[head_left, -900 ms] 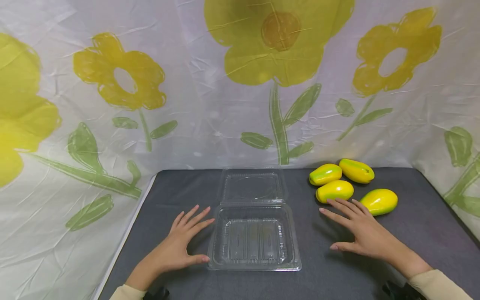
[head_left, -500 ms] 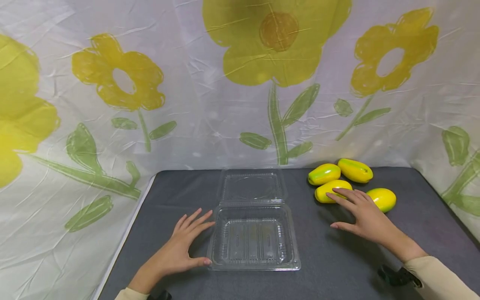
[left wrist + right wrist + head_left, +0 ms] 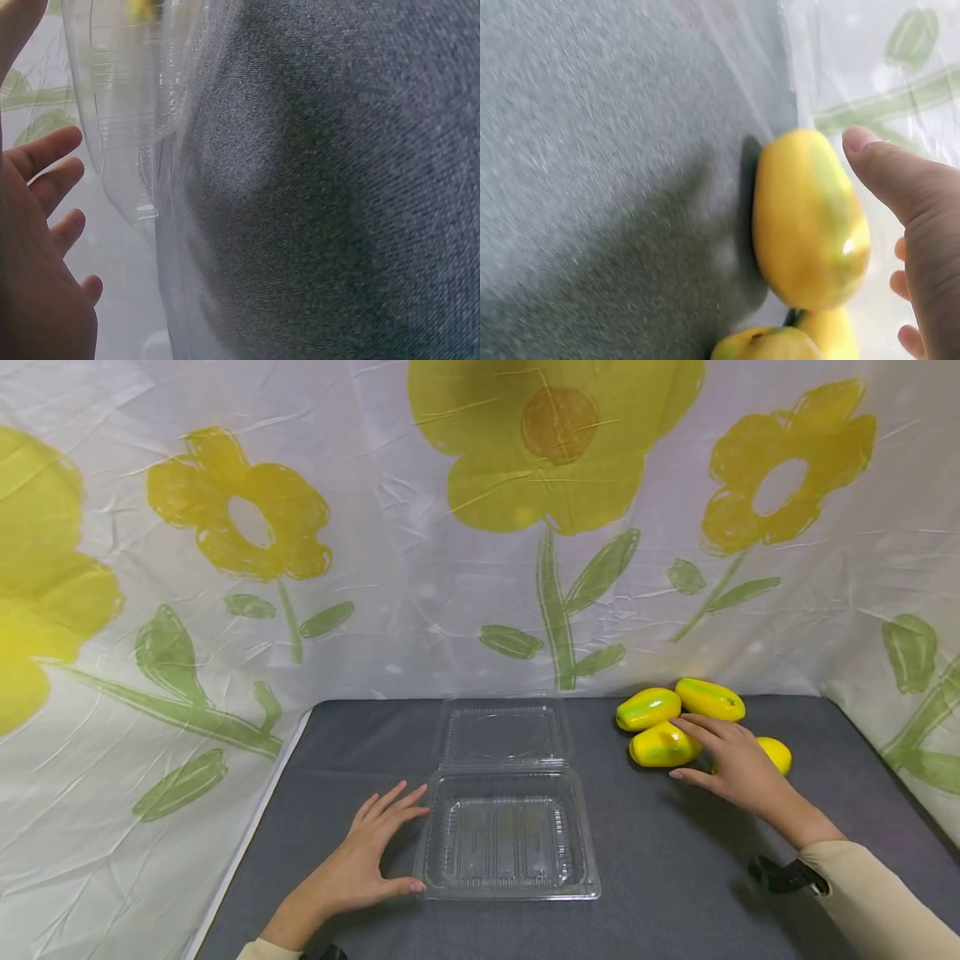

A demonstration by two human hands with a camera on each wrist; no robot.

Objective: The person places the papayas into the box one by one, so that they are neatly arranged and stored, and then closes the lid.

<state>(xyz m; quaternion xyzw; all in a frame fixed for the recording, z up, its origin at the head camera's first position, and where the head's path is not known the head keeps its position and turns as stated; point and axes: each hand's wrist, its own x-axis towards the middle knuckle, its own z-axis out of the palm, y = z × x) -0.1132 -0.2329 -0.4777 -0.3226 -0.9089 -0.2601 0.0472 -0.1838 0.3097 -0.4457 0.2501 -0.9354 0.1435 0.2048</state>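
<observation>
Yellow fruit (image 3: 662, 747) lies just left of the right grip (image 3: 738, 768), fingers and thumb apart over its near end, nothing held, contact unclear; left grip (image 3: 360, 864) spread, holding nothing, beside the clear box (image 3: 506, 891). Probably firm, fairly light, slick and roll-prone; pinch across the waist. Long axis roughly left-right, narrower end pointing away from the right grip.

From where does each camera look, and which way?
Head: worn there, facing forward and down at clear container and yellow fruits; left hand, right hand show.
Left wrist: worn there, facing grey cloth and clear container; left hand shows.
Right wrist: worn there, facing yellow fruits; right hand shows.
Head and right wrist views share yellow fruits and right hand.
</observation>
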